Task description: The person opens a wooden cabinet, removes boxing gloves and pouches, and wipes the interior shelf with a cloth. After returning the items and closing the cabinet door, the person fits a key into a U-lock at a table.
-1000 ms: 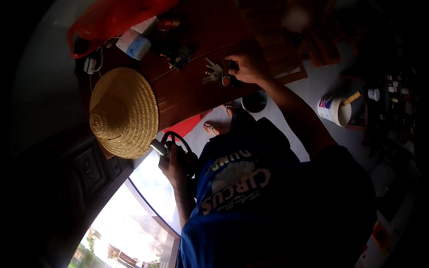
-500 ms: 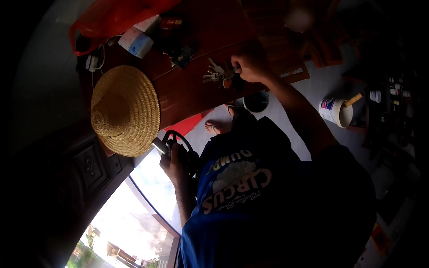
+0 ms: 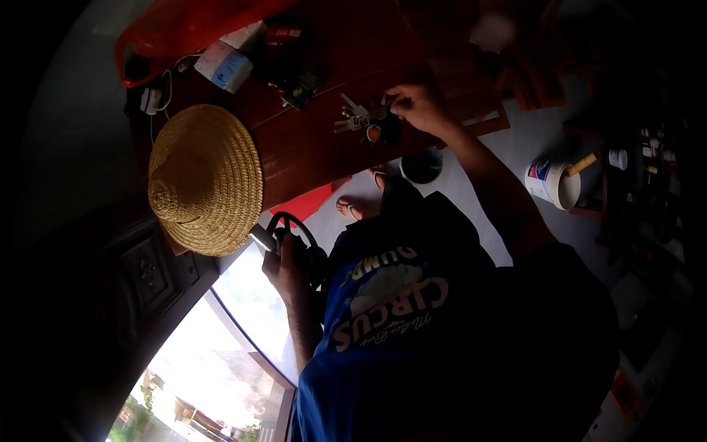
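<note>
A bunch of keys (image 3: 357, 114) lies fanned out on the dark red-brown wooden table (image 3: 302, 158), with a round orange-rimmed tag (image 3: 374, 133) among them. My right hand (image 3: 420, 109) is at the right side of the bunch, thumb and forefinger apart. Whether a fingertip still touches a key is too dark to tell. Lower down, beside my body, my left hand (image 3: 283, 267) is closed around a dark object (image 3: 313, 265) with a curved black loop and a pale flat end. Its kind cannot be made out.
A woven straw hat (image 3: 210, 180) rests at the table's near left. Tissue packs (image 3: 224, 68), a red plastic bag (image 3: 184, 37) and a white charger (image 3: 151, 101) are farther back. On the floor stand a dark bucket (image 3: 422, 168) and a white bucket (image 3: 549, 184) with a wooden handle.
My right hand has loosened from a closed pinch at the keys; its fingers have spread and it has shifted slightly right. The keys stay on the table. My left hand keeps its hold.
</note>
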The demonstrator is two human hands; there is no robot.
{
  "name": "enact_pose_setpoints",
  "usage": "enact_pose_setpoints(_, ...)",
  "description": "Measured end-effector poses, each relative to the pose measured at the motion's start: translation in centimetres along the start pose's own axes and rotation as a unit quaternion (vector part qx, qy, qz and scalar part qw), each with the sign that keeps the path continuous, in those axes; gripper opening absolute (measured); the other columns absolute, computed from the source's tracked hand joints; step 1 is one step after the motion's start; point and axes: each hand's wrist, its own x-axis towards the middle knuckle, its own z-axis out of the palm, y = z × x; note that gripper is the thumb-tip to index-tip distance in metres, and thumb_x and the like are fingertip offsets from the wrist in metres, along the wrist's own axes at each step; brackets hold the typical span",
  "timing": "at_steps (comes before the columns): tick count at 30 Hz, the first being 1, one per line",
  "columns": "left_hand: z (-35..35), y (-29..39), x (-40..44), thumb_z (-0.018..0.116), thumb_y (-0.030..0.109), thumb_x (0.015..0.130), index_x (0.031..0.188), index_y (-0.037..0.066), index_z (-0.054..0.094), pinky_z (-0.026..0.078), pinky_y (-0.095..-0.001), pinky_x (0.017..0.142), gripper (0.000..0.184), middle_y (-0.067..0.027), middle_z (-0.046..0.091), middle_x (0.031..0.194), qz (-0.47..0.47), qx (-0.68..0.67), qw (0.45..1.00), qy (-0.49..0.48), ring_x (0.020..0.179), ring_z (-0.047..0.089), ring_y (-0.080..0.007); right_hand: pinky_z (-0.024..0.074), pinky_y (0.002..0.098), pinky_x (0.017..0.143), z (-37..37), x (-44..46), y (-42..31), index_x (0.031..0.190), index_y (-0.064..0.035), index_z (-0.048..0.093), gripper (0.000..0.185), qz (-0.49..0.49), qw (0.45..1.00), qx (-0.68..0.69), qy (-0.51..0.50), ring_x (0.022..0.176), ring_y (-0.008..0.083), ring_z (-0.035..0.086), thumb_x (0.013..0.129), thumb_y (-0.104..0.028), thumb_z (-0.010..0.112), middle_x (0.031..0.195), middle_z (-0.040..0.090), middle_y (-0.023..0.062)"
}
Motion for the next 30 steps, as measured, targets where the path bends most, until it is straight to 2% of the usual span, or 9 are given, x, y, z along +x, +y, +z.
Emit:
enact_pose_setpoints(2, -0.2, -0.3, 0.2, 0.067, 0.019, 0.097, 0.090, 0.000, 0.063, 0.038, -0.0260, 0.047, 0.020, -0.0010, 0.058, 0.065, -0.006, -0.002, 1.000, -0.004, 0.051, 0.051, -0.0093, 0.0559, 0.0351, 0.073, 0.3, -0.2, 0.2, 0.113, -0.0010, 0.068, 0.025, -0.067, 0.990, -0.122, 0.017, 0.083, 0.0222, 0.071, 0.089, -0.003, 0.072, 0.091, 0.073, 0.0123)
enact_pose_setpoints(3, -0.1, 0.0, 0.1, 0.067, 0.019, 0.097, 0.089, 0.000, 0.063, 0.038, -0.0260, 0.047, 0.020, -0.0011, 0.058, 0.065, -0.007, 0.000, 1.000, -0.004, 0.051, 0.051, -0.0093, 0.0543, 0.0387, 0.075, 0.2, -0.5, -0.8, 0.109, -0.0015, 0.067, 0.022, -0.061, 0.984, -0.165, 0.011, 0.084, 0.0259, 0.070, 0.089, -0.007, 0.074, 0.089, 0.072, 0.0130)
enact_pose_setpoints(6, 0.3, 0.8, -0.1, 0.067, 0.019, 0.097, 0.089, 0.000, 0.062, 0.038, -0.0259, 0.047, 0.021, -0.0012, 0.058, 0.065, -0.009, 0.001, 1.000, -0.006, 0.051, 0.051, -0.0093, 0.0537, 0.0369, 0.074, 0.4, 0.0, -0.6, 0.102, -0.0003, 0.066, 0.014, -0.072, 0.970, -0.232, -0.010, 0.084, 0.0250, 0.069, 0.089, -0.002, 0.072, 0.089, 0.070, 0.0122)
enact_pose_setpoints(9, 0.1, 0.8, -0.2, 0.067, 0.019, 0.098, 0.089, 0.000, 0.062, 0.039, -0.0259, 0.047, 0.021, -0.0013, 0.058, 0.065, -0.005, 0.001, 1.000, -0.007, 0.052, 0.052, -0.0093, 0.0519, 0.0379, 0.071, 0.0, 0.2, 0.1, 0.095, -0.0006, 0.061, 0.012, -0.120, 0.975, -0.188, 0.001, 0.077, 0.0235, 0.067, 0.091, -0.006, 0.070, 0.083, 0.069, 0.0109)
enact_pose_setpoints(12, 0.4, 1.3, -0.5, 0.067, 0.018, 0.097, 0.090, 0.000, 0.063, 0.039, -0.0260, 0.048, 0.021, -0.0013, 0.058, 0.065, 0.007, 0.003, 1.000, -0.004, 0.052, 0.052, -0.0094, 0.0517, 0.0368, 0.071, -0.5, 0.3, 0.0, 0.096, -0.0002, 0.061, 0.009, -0.048, 0.996, -0.067, -0.046, 0.076, 0.0201, 0.066, 0.093, -0.006, 0.068, 0.082, 0.068, 0.0096)
enact_pose_setpoints(16, 0.1, 0.8, -0.1, 0.067, 0.018, 0.097, 0.091, -0.001, 0.064, 0.039, -0.0260, 0.048, 0.020, -0.0008, 0.058, 0.065, 0.012, 0.000, 1.000, -0.001, 0.052, 0.052, -0.0094, 0.0516, 0.0290, 0.061, -0.5, 0.4, -0.2, 0.096, -0.0002, 0.061, 0.006, -0.006, 0.994, 0.095, -0.056, 0.076, 0.0140, 0.067, 0.097, -0.005, 0.064, 0.083, 0.068, 0.0080)
enact_pose_setpoints(19, -0.1, 0.7, -0.1, 0.068, 0.018, 0.097, 0.092, -0.002, 0.065, 0.039, -0.0260, 0.049, 0.020, -0.0003, 0.058, 0.066, 0.004, -0.010, 1.000, -0.008, 0.053, 0.052, -0.0091, 0.0510, 0.0256, 0.058, 0.0, 0.6, -0.1, 0.099, -0.0002, 0.062, 0.005, -0.024, 0.992, 0.123, -0.016, 0.075, 0.0124, 0.068, 0.098, -0.005, 0.063, 0.084, 0.069, 0.0080)
enact_pose_setpoints(25, -0.1, 0.9, -0.1, 0.068, 0.019, 0.097, 0.093, -0.002, 0.065, 0.039, -0.0262, 0.050, 0.021, -0.0001, 0.058, 0.066, -0.002, -0.006, 1.000, -0.003, 0.054, 0.052, -0.0089, 0.0535, 0.0264, 0.060, 0.1, 1.6, 0.3, 0.107, 0.0002, 0.063, 0.010, -0.018, 0.990, 0.136, 0.031, 0.077, 0.0130, 0.069, 0.101, -0.006, 0.059, 0.093, 0.071, 0.0093)
enact_pose_setpoints(30, -0.2, 0.6, 0.0, 0.067, 0.019, 0.097, 0.091, -0.001, 0.064, 0.038, -0.0260, 0.047, 0.022, 0.0000, 0.056, 0.064, 0.002, -0.009, 1.000, -0.003, 0.051, 0.051, -0.0085, 0.0549, 0.0284, 0.066, 0.0, 2.3, 0.6, 0.119, 0.0008, 0.062, 0.020, -0.014, 0.974, 0.211, 0.076, 0.083, 0.0154, 0.071, 0.104, -0.003, 0.051, 0.101, 0.073, 0.0105)
